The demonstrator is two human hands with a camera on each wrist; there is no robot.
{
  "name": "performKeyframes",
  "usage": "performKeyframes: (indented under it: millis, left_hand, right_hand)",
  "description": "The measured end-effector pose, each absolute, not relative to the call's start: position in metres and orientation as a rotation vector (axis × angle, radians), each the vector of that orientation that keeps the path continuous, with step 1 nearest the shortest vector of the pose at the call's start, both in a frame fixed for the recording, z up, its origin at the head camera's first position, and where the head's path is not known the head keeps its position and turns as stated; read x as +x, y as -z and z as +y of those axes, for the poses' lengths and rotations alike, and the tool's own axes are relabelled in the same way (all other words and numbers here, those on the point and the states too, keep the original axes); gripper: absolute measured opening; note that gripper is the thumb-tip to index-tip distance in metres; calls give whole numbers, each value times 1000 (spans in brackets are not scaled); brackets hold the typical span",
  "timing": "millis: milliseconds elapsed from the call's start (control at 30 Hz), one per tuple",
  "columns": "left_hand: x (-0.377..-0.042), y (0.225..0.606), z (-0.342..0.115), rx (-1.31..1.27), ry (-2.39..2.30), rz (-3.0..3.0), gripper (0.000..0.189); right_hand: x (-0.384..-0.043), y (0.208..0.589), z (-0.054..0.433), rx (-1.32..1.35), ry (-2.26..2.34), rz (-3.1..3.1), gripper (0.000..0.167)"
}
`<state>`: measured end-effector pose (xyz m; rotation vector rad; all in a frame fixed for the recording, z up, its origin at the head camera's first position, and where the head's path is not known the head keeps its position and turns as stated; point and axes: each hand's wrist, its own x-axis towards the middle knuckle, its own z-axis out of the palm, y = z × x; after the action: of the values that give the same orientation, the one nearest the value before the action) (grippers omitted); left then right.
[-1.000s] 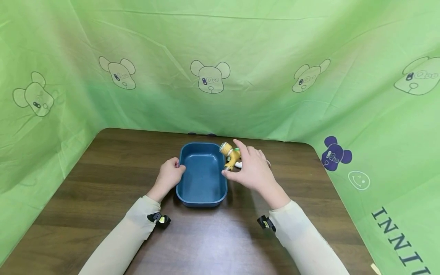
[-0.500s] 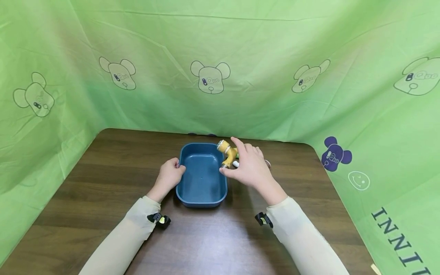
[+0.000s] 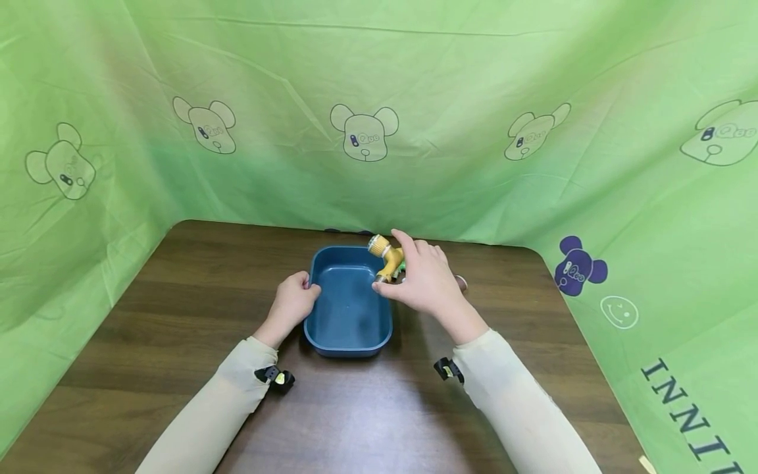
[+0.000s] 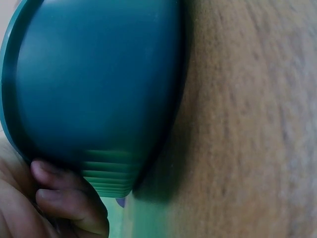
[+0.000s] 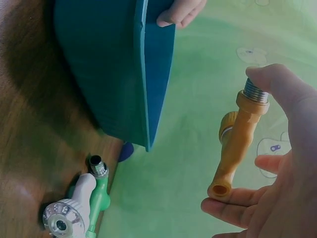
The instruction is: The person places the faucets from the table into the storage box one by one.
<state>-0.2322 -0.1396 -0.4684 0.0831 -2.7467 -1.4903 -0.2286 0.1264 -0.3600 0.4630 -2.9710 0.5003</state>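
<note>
Evidently, the step in hand is the steadying of a tub and the carrying of a tap at its edge. The blue tub (image 3: 346, 309) is gripped by the left hand (image 3: 296, 298), its thumb hooked over the rim and its fingers curled against the outside. The yellow tap (image 3: 392, 262) is grasped by the right hand (image 3: 422, 273), spanned between the thumb on the threaded end and the fingertips at the opposite mouth; it is held in the air by the tub wall nearest that hand. Below the right hand, on the surface (image 3: 148, 329) beside the tub, a green tap (image 5: 101, 196) and a white fitting with a silver head (image 5: 63, 220) are seen lying; whether these two are joined cannot be told.

For good work here, pressure should be applied along the tap's length, since a grip on two narrow ends could probably let the body swivel. The knob, which juts out toward the left hand, would be best given room above the rim. A firm, even hold on the tub is called for, so that it is not dragged if knocked. Any lowering should be done gently, with the fingertips parted last.
</note>
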Motion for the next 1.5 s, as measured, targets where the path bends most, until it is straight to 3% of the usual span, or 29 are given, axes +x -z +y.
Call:
performKeyframes:
  millis: [1500]
  left_hand:
    - [-234,470,-139,83,1503,-2752,29]
  right_hand:
    - [-253,356,96,493,-458,-2997,108]
